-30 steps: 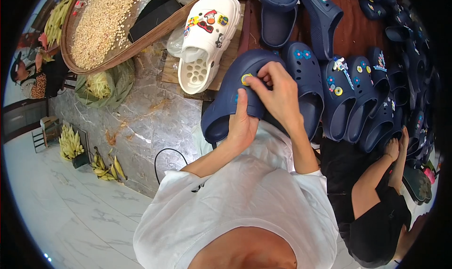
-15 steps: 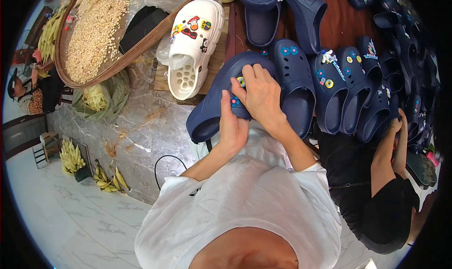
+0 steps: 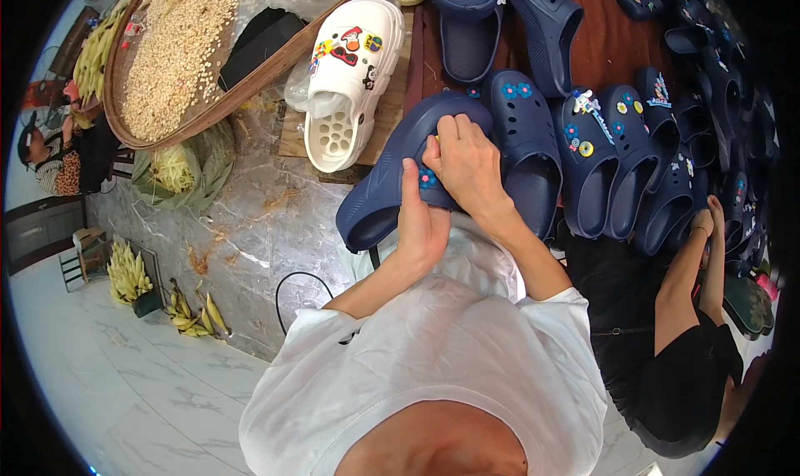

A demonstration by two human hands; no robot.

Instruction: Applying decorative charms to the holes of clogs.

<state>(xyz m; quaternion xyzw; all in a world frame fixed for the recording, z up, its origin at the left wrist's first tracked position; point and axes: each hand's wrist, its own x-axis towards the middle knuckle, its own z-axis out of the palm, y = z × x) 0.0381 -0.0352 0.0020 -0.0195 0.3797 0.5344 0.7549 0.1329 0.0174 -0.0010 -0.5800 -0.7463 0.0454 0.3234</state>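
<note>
The navy clog (image 3: 390,158) is held in front of the wearer, just left of another clog (image 3: 529,139) on the counter (image 3: 612,47). The left grip (image 3: 423,229) is clamped on its near side, thumb on top beside the flowers (image 3: 427,178); the fingers beneath are hidden. The right grip (image 3: 468,164) is curled against the toe over a sliver of a yellow charm (image 3: 438,137); whether it pinches or only presses, I cannot tell.

As far as shows, the flowers are in place, while the yellow charm's seating is covered. The neighbouring clog carries just two blue flowers, its other visible holes bare. Farther right, a clog (image 3: 590,176) bears several charms and looks further along; the white clog (image 3: 354,86) is decorated too.
</note>
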